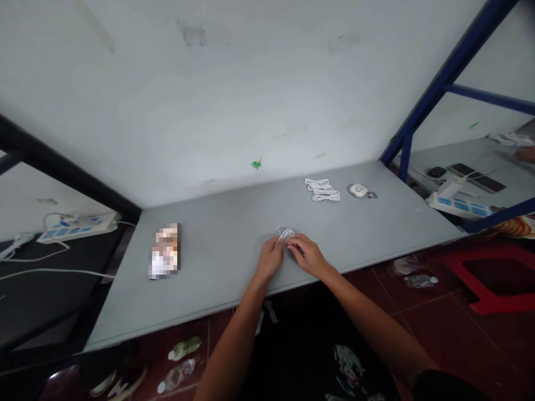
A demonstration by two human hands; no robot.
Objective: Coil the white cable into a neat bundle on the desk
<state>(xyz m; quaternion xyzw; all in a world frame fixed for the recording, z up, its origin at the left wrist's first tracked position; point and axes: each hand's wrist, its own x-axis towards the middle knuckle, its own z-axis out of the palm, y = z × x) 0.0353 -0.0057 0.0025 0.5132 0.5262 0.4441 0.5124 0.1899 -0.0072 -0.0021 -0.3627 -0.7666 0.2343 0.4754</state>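
Observation:
A small coiled white cable (286,233) is between my two hands, just above the front middle of the grey table (221,239). My left hand (271,257) is closed on the coil from the left, thumb along its lower side. On the other side, my right hand (307,253) pinches the cable near its lower end with thumb and fingertips. A short loose end sticks up at the coil's top left. Farther back on the table, several bundled white cables (321,190) lie side by side.
A white earphone case (358,190) with a small charm lies at the back right. A blurred-out flat object (165,250) is at the left. Power strips (79,228) stand beyond the table's sides. Bottles (420,280) and a red stool (493,267) are on the floor. Another person's hand (525,154) shows far right.

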